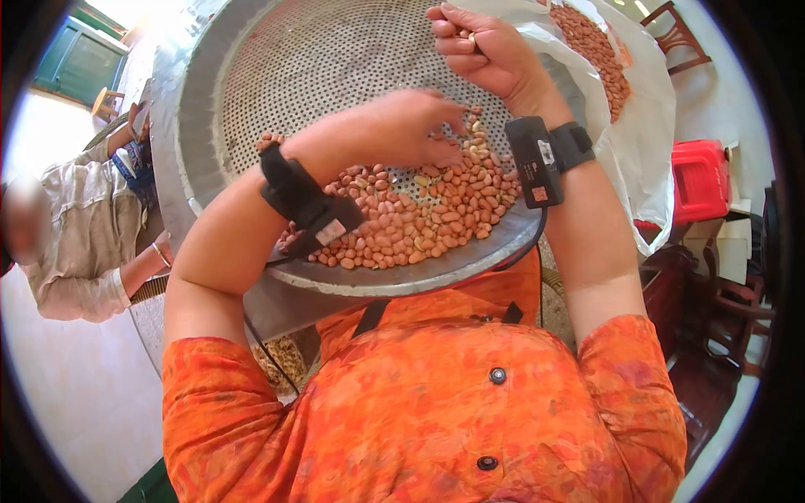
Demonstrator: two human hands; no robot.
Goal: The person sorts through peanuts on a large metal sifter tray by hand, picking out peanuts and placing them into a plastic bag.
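Left hand [415, 130]: blurred, but I make out fingers loosely apart at the nuts.
Right hand [495, 57]: I have its fingers curled around a few pale nuts [470, 37].
Reddish-brown peanuts [457, 201]: heaped along the near edge of the round, perforated grey metal tray [310, 71].
Blocking my view: left forearm [323, 147], over part of the heap.
Right edge: white plastic bag [641, 159]; red plastic box [700, 180] beyond.
Past left edge: person in beige shirt [80, 235].

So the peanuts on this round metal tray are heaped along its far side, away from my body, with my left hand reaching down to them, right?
No, the peanuts on the round metal tray lie mostly along its near side, as the head view shows.
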